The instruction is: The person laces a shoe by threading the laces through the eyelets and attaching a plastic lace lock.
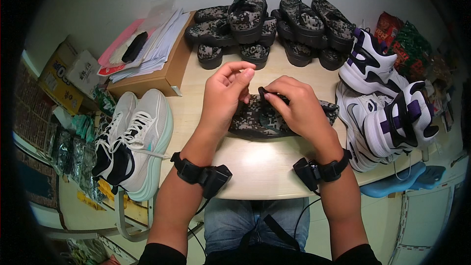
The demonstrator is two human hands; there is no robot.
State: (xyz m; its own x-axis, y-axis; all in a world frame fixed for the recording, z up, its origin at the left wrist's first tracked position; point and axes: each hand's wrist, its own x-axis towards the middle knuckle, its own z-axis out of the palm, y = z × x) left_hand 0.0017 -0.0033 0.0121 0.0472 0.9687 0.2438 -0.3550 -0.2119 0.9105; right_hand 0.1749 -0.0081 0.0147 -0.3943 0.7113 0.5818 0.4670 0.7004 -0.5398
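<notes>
A digital-camouflage shoe with a dark sole lies sideways on the table before me, partly covered by my hands. My right hand is over its opening, thumb and forefinger pinching a black strip, which looks like a lace or the edge of the tongue. My left hand is raised at the shoe's left end, the thumb and forefinger tips close together. Whether something thin is between those tips cannot be made out.
Several more camouflage shoes are piled along the wall. Left are white sneakers and a cardboard box bearing papers and a black object. White-and-purple high-tops crowd the table's right side. A blue seat is below.
</notes>
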